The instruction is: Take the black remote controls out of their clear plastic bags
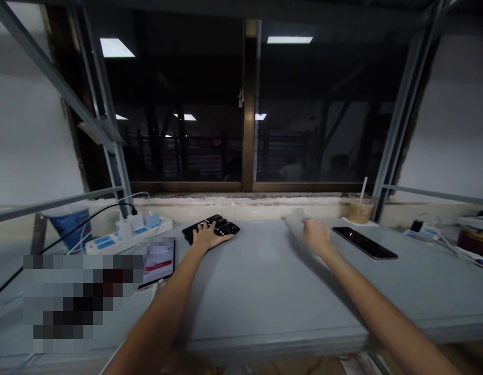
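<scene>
My left hand (206, 237) lies spread on a black keyboard-like object (228, 228) with small white markings, near the back of the grey table. Its fingers are apart and rest on top; the palm hides part of the object. To the right, my right hand (316, 234) is closed, blurred by motion, just above the table. A thin whitish sheet (298, 221), like a tissue or wipe, hangs from its fingers. Beside that hand lies a black phone (364, 242), screen up.
A white power strip (127, 237) with plugs and cables stands left, by a blue cup (71, 226). A tablet (160, 263) lies before it. At the back right is an iced drink cup (359, 209) with a straw. Metal posts (405, 104) frame the window.
</scene>
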A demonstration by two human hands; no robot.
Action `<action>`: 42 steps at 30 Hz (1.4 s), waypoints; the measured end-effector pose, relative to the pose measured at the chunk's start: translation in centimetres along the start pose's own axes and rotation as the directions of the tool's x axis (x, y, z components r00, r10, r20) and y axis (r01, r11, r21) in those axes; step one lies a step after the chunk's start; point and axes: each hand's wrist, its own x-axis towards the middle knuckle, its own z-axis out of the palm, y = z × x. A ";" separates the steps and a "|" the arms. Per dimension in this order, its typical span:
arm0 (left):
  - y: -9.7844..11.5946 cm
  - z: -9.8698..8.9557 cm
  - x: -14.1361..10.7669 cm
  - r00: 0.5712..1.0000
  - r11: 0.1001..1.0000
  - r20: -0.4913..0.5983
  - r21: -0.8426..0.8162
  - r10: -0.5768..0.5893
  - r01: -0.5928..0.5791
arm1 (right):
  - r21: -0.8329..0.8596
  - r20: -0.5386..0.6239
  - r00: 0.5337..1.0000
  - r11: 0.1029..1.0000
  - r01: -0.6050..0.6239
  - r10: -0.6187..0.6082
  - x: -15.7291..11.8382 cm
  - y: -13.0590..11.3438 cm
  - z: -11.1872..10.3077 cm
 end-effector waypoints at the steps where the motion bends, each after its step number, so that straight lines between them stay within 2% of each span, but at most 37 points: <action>1: 0.0 0.0 0.1 1.000 1.000 0.003 -0.002 -0.003 0.003 | 0.011 -0.047 0.999 1.000 -0.005 0.006 0.1 0.0 -0.2; 4: -0.2 0.2 0.4 1.000 1.000 -0.004 -0.006 -0.011 0.011 | 0.112 -0.209 0.978 0.992 0.050 -0.026 0.1 -0.6 -0.8; 6: -0.2 0.3 0.5 1.000 1.000 -0.017 -0.010 -0.017 0.017 | 0.238 -0.287 0.951 0.953 0.187 -0.115 -0.2 -1.4 -0.8; 8: -0.3 0.4 0.4 0.997 1.000 -0.076 -0.010 0.002 -0.002 | 0.373 -0.321 0.909 0.847 0.379 -0.265 -0.8 -2.5 -0.5; 11: -0.2 0.3 0.1 0.970 0.996 -0.225 0.019 0.092 -0.090 | 0.477 -0.247 0.812 0.663 0.577 -0.529 -2.4 -4.4 0.2; 13: -0.2 0.2 -0.1 0.944 0.990 -0.296 0.046 0.144 -0.136 | 0.491 -0.115 0.745 0.615 0.618 -0.657 -3.4 -5.4 0.5; 16: -0.2 0.0 -0.3 0.929 0.982 -0.317 0.061 0.190 -0.180 | 0.519 0.040 0.672 0.590 0.618 -0.740 -4.5 -6.0 1.0; 19: -0.1 -0.2 -0.4 0.937 0.974 -0.267 0.057 0.225 -0.218 | 0.570 0.107 0.658 0.588 0.574 -0.745 -4.8 -6.0 1.7; 26: 0.8 -1.1 -0.6 0.949 0.965 -0.180 0.010 0.258 -0.261 | 0.756 0.082 0.602 0.443 0.482 -0.795 -5.3 -6.5 2.2; 31: -0.1 -1.6 0.0 0.962 0.954 -0.128 -0.147 0.242 -0.259 | 0.807 0.102 0.566 0.401 0.434 -0.818 -5.4 -6.6 1.8; 34: -0.7 -2.3 0.2 0.960 0.939 -0.145 -0.217 0.240 -0.267 | 0.838 0.140 0.574 0.405 0.365 -0.807 -5.6 -6.8 1.7; 36: -0.4 -3.0 -0.2 0.946 0.929 -0.214 -0.231 0.242 -0.290 | 0.878 0.173 0.604 0.400 0.263 -0.778 -5.8 -7.0 1.7; 38: 0.6 -3.6 -1.1 0.913 0.918 -0.324 -0.220 0.250 -0.329 | 0.921 0.209 0.674 0.375 0.108 -0.708 -5.9 -7.4 1.7; 40: 2.2 -3.8 -2.4 0.856 0.901 -0.414 -0.163 0.308 -0.403 | 0.949 0.255 0.755 0.306 -0.075 -0.605 -5.7 -7.7 1.6; 42: 4.1 -3.6 -3.6 0.810 0.871 -0.400 -0.058 0.428 -0.489 | 0.947 0.319 0.797 0.203 -0.248 -0.512 -5.2 -7.8 1.4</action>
